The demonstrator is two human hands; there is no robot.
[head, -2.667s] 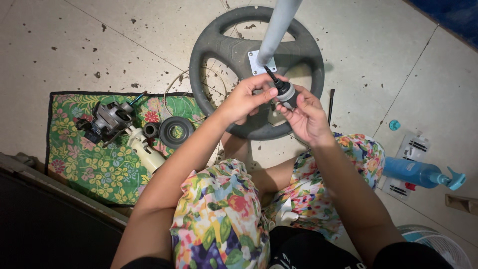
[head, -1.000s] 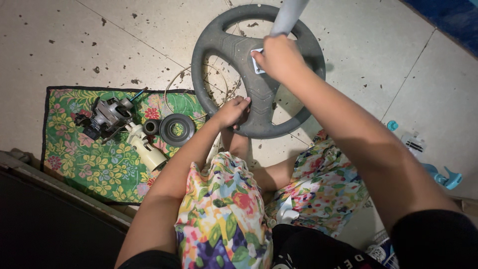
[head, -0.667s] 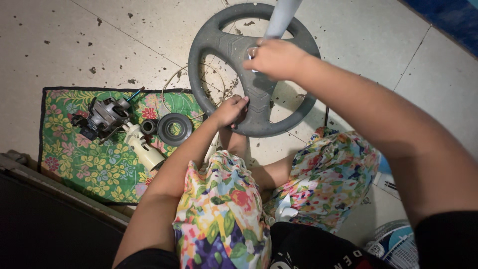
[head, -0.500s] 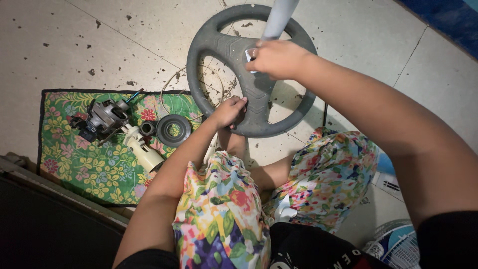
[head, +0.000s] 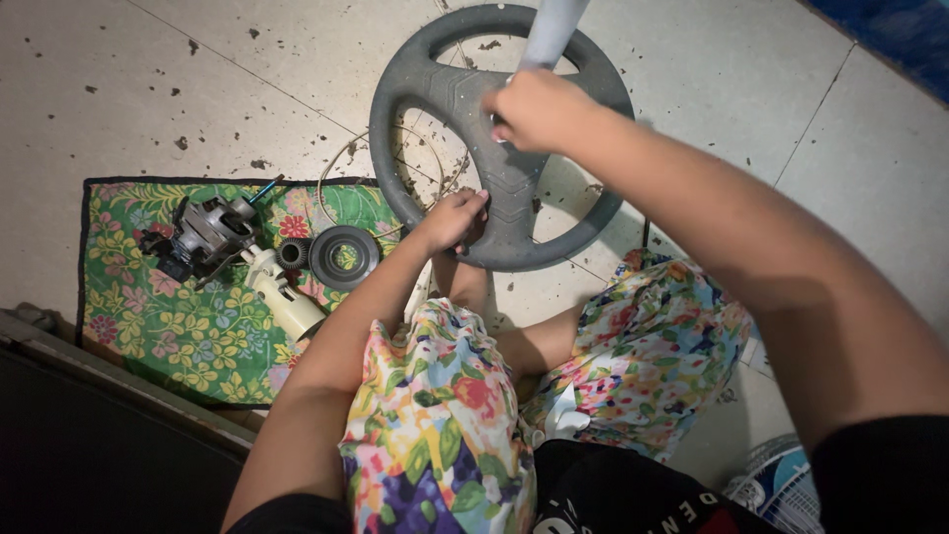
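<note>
Fan base [head: 465, 89] on floor [head: 247, 79], pole [head: 552, 30] rising from its hub; cloth mat [head: 168, 326] left of it, carrying motor [head: 203, 235], gear ring [head: 344, 257].

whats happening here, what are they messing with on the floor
A person sits on the floor over a grey wheel-shaped base with a pale pole rising from its hub. The left hand grips the base's rim; the right hand closes around the hub. A small motor and parts lie on a floral cloth.
</note>
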